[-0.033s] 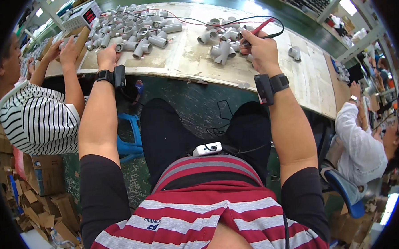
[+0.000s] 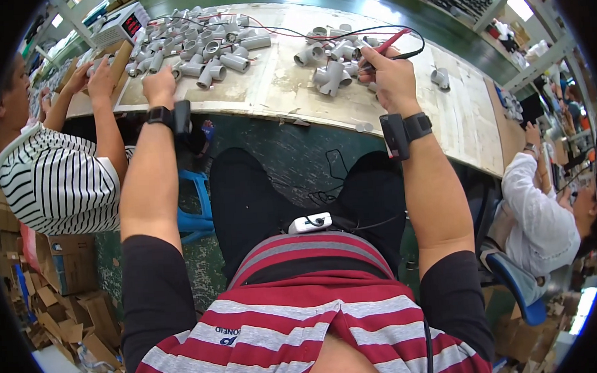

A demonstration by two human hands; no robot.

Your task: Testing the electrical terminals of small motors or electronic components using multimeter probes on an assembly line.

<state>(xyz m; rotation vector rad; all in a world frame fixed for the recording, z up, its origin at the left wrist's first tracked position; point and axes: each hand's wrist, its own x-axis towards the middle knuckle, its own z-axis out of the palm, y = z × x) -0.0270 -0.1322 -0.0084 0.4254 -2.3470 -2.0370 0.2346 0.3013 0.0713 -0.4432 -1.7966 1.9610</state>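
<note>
Grey plastic pipe fittings (image 2: 211, 49) lie in a loose heap on the worktable, far left of centre. At the near edge of that heap is my left hand (image 2: 159, 89), its fingers curled closed; the hand's back hides whatever they may hold. My right hand (image 2: 396, 79) is closed around a pair of test probes, one red (image 2: 393, 41) and one black (image 2: 409, 53). Their tips are hidden by the hand. A smaller group of grey fittings (image 2: 332, 76) sits just left of my right hand, and a single fitting (image 2: 440, 79) stands to its right.
Red and black leads (image 2: 285, 32) run over the table to a white box with a red display (image 2: 121, 26). A person in a striped shirt (image 2: 58, 177) works at left; another in white (image 2: 536, 203) sits at right. A blue stool (image 2: 196, 204) stands below the table.
My left hand has shifted slightly left, its wrist a little lower. My right hand keeps the probes in nearly the same place.
</note>
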